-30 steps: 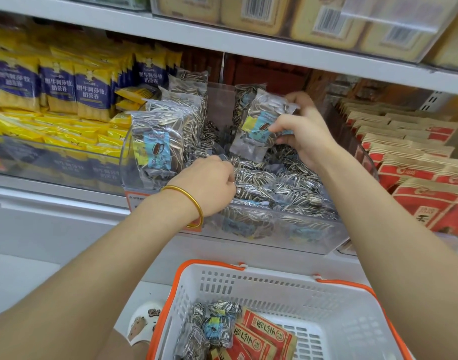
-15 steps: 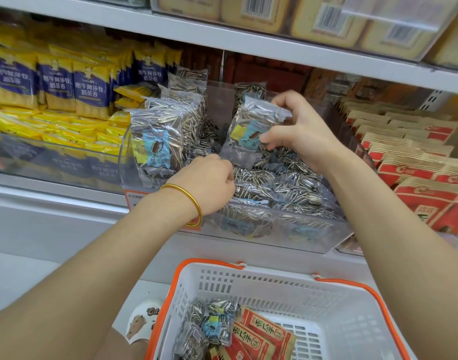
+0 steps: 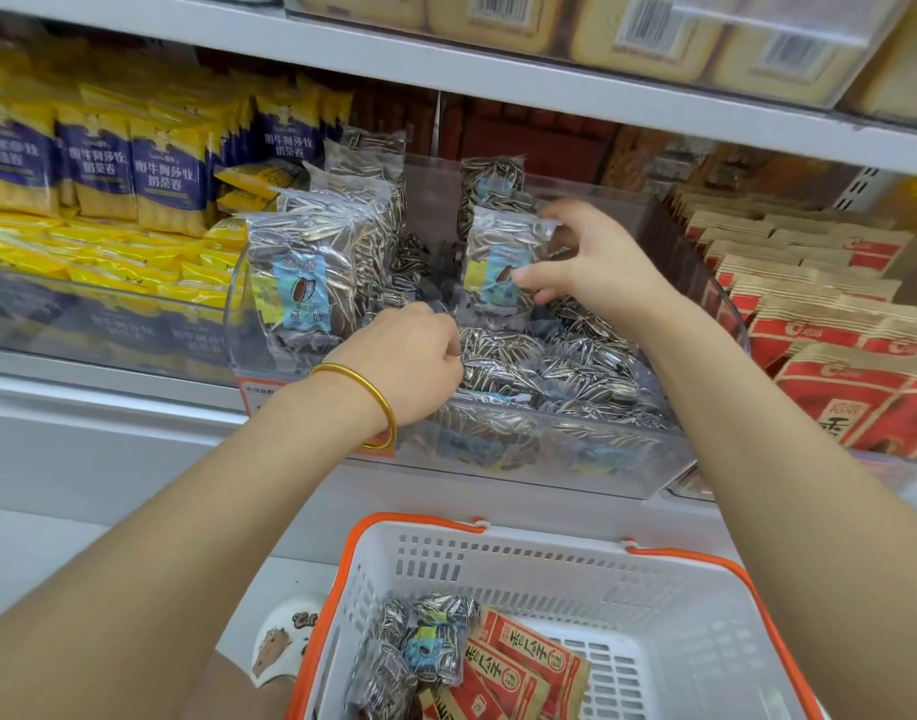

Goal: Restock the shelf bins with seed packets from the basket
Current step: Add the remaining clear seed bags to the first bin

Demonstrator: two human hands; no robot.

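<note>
Head view: a clear plastic packet of striped sunflower seeds with a blue and yellow label (image 3: 498, 267) stands upright in the middle of the clear plastic shelf bin (image 3: 549, 454). The right hand (image 3: 596, 262) grips it, thumb on the label face and fingers curled round its top right corner. Just behind it in the bin stands another packet of the same kind (image 3: 492, 187). At the bin's left end a row of upright seed packets (image 3: 300, 283) leans against its wall. Across the bin's floor, towards the front and right, more seed packets lie flat in a loose pile (image 3: 560, 366). The left hand (image 3: 414, 356), with a gold bangle (image 3: 373, 392) on its wrist, reaches over the bin's front wall, fingers curled down onto that pile. Its fingertips are hidden, so I cannot tell whether it grips anything.

Below the bin sits a white plastic basket with an orange rim (image 3: 549, 574), holding a few striped seed packets (image 3: 425, 646) and red paper packets (image 3: 518, 662). Left of the bin are yellow and blue snack bags (image 3: 97, 168); right of it lie rows of red and tan packets (image 3: 835, 324). Above the bin runs a white shelf board (image 3: 498, 80).
</note>
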